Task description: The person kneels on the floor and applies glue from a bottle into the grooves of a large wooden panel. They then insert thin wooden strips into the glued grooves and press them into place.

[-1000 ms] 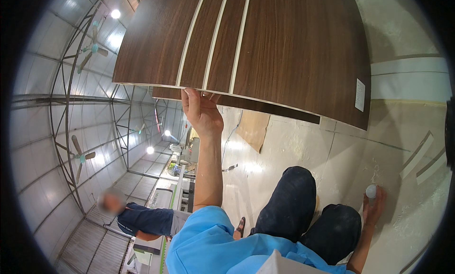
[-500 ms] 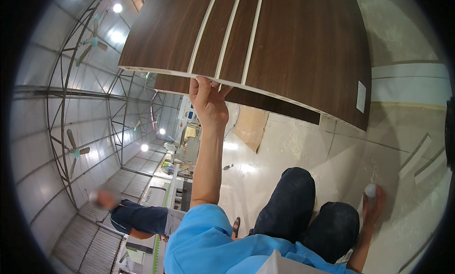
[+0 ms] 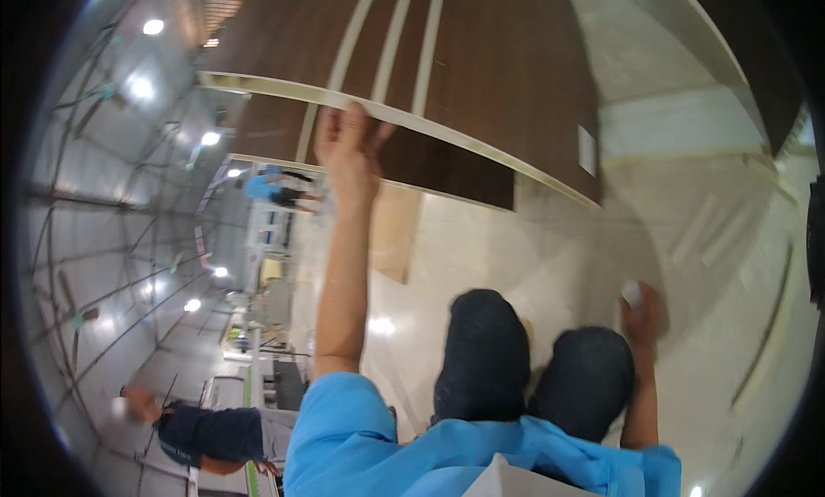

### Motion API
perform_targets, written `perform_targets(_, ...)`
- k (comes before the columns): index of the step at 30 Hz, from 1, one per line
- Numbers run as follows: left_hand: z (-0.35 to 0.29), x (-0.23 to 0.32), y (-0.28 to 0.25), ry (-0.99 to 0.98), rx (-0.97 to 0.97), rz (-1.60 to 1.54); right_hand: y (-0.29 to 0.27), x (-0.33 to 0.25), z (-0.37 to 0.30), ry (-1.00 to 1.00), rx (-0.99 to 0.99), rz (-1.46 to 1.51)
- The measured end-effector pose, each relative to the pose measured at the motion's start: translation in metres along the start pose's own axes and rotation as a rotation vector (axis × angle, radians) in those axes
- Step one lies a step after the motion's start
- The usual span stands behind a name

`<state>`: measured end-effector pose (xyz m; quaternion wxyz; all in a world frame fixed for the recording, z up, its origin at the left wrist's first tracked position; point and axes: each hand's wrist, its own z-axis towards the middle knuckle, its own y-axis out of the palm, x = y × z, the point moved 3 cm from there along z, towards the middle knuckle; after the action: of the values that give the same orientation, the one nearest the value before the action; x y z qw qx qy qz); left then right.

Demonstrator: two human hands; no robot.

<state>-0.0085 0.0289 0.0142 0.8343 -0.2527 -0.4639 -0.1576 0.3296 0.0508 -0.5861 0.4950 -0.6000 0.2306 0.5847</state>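
A large dark brown wood-grain panel with pale stripes fills the top of the view, its light edge facing me. My left hand reaches up with its fingers closed at that edge, just under the stripes; motion blurs the fingertips. Low on my right, my right hand is closed around a small white rounded thing, whose kind I cannot make out. That hand is beside my right knee, apart from the panel.
Behind the large panel is another dark brown panel. A tan sheet lies on the pale floor. To the left stands a person in a dark shirt; farther off is a person in blue. Another dark board rises at the upper right.
The view has shifted, so the panel and both hands appear farther left and higher. My left hand is still at the panel edge, and my right still holds the white thing.
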Motion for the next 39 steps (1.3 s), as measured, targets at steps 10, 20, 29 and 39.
perform_targets(10,-0.008,-0.006,0.015,0.329,-0.049,0.05,-0.009,-0.028,0.007,0.057,-0.004,0.001)
perform_targets(20,-0.015,-0.047,0.002,0.374,-0.106,-0.229,-0.011,-0.042,0.0,0.177,-0.07,-0.116)
perform_targets(29,-0.001,-0.028,-0.012,0.968,0.091,0.251,-0.002,-0.046,0.002,0.248,-0.02,-0.159)
perform_targets(39,0.007,-0.006,-0.006,1.115,0.131,0.352,-0.023,-0.072,-0.009,0.358,0.002,-0.117)
